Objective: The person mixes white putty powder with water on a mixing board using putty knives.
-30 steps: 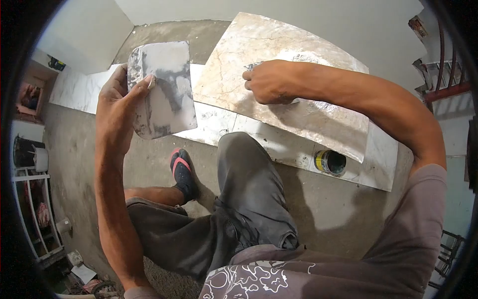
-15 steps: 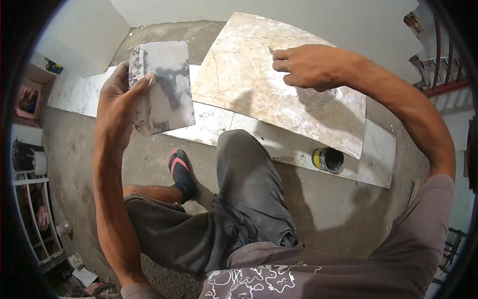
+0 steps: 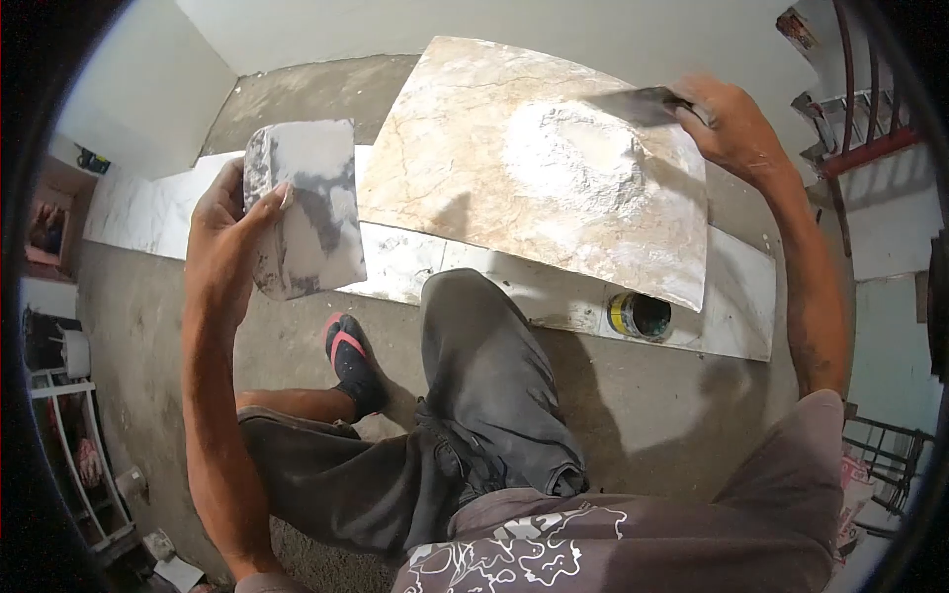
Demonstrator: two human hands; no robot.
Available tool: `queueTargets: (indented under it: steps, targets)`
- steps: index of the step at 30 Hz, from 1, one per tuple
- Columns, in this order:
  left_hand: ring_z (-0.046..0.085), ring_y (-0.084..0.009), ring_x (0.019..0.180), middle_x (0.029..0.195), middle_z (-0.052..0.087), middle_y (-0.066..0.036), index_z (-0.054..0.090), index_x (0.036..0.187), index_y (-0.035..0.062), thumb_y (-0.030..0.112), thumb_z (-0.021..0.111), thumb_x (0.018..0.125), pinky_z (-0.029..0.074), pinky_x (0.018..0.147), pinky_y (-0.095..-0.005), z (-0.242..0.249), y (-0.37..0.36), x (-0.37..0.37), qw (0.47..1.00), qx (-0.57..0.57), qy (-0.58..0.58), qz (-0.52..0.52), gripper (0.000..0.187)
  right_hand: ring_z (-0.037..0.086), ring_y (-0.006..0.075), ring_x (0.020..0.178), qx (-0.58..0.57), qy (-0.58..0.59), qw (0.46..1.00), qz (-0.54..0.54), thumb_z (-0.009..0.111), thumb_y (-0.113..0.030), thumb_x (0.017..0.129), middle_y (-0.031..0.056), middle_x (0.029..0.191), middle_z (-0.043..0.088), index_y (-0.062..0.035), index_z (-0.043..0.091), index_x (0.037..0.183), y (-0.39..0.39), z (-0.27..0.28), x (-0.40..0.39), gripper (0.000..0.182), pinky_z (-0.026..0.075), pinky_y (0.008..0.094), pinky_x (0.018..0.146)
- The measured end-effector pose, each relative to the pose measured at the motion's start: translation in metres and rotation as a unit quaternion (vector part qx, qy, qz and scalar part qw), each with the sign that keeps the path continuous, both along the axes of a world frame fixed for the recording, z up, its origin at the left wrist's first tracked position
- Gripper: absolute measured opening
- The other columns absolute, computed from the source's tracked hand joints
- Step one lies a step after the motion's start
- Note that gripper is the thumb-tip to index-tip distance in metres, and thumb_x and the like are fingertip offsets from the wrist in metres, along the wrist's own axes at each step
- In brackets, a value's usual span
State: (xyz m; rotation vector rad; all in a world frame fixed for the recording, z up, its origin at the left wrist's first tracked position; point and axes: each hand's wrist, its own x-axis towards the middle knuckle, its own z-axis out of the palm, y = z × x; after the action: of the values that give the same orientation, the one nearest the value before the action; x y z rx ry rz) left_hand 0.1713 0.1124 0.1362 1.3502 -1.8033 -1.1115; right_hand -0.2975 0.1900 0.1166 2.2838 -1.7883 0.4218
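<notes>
On the left, my left hand [image 3: 222, 232] grips a flat rectangular scraper [image 3: 321, 217] by its left edge, thumb across the front. Its dark face is smeared with whitish powder or putty. My right hand [image 3: 732, 124] is closed around the handle of a putty knife [image 3: 638, 105], whose dark blade points left above the upper right of a beige veined tile slab [image 3: 435, 148]. Just below the blade, a mound of white powder [image 3: 534, 148] lies on the slab, with a shallow hollow in its middle.
The slab rests over a strip of white marble-look tiles [image 3: 400, 255]. A small can with a yellow label [image 3: 621, 314] stands at its lower right edge. Pale walls rise behind. A white metal rack [image 3: 84, 445] is at left, and red railings [image 3: 870, 153] are at upper right.
My right hand has moved right and away from over the powder, bringing the knife blade and mound into view. The scraper in my left hand sits slightly lower and further left.
</notes>
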Motion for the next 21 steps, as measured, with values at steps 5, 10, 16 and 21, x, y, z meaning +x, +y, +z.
queueTargets:
  steps: [5, 10, 16, 21]
  targets:
    - [0.06, -0.0134, 0.092, 0.104, 0.064, -0.011, 0.054, 0.121, -0.008, 0.008, 0.062, 0.089, 0.047, 0.085, -0.0259, -0.003, 0.005, -0.013, 1.0, 0.005, -0.005, 0.002, 0.036, 0.056, 0.0166, 0.059, 0.126, -0.25, 0.934, -0.221, 0.062, -0.021, 0.089, 0.0075, 0.072, 0.062, 0.0017, 0.064, 0.093, 0.033, -0.012, -0.033, 0.023, 0.046, 0.0289, 0.056]
    - [0.061, -0.0168, 0.098, 0.111, 0.063, -0.015, 0.049, 0.126, -0.0077, 0.011, 0.063, 0.09, 0.049, 0.087, -0.029, -0.011, 0.006, -0.017, 0.999, 0.019, -0.008, -0.043, 0.043, 0.056, 0.0087, 0.056, 0.223, -0.56, 0.745, -0.286, 0.063, -0.022, 0.091, 0.0024, 0.076, 0.061, -0.0008, 0.065, 0.097, 0.066, -0.082, -0.094, 0.022, 0.046, 0.0238, 0.048]
    - [0.057, -0.0131, 0.098, 0.108, 0.063, -0.011, 0.052, 0.122, -0.0083, 0.006, 0.063, 0.089, 0.045, 0.089, -0.0267, -0.003, 0.016, -0.03, 0.998, 0.045, 0.009, -0.037, 0.037, 0.06, 0.0112, 0.063, 0.201, -0.713, 0.617, -0.264, 0.064, -0.018, 0.09, 0.0026, 0.084, 0.063, -0.0018, 0.062, 0.101, 0.09, -0.137, -0.082, 0.02, 0.051, 0.0269, 0.052]
    - [0.057, -0.0134, 0.098, 0.108, 0.062, -0.011, 0.052, 0.12, -0.0082, 0.006, 0.063, 0.088, 0.045, 0.089, -0.0273, -0.009, 0.014, -0.03, 0.997, 0.052, 0.027, -0.051, 0.036, 0.063, 0.0156, 0.085, 0.199, -0.759, 0.59, -0.193, 0.065, -0.012, 0.09, 0.0098, 0.098, 0.061, 0.0071, 0.058, 0.106, 0.071, -0.138, -0.05, 0.026, 0.056, 0.0307, 0.072]
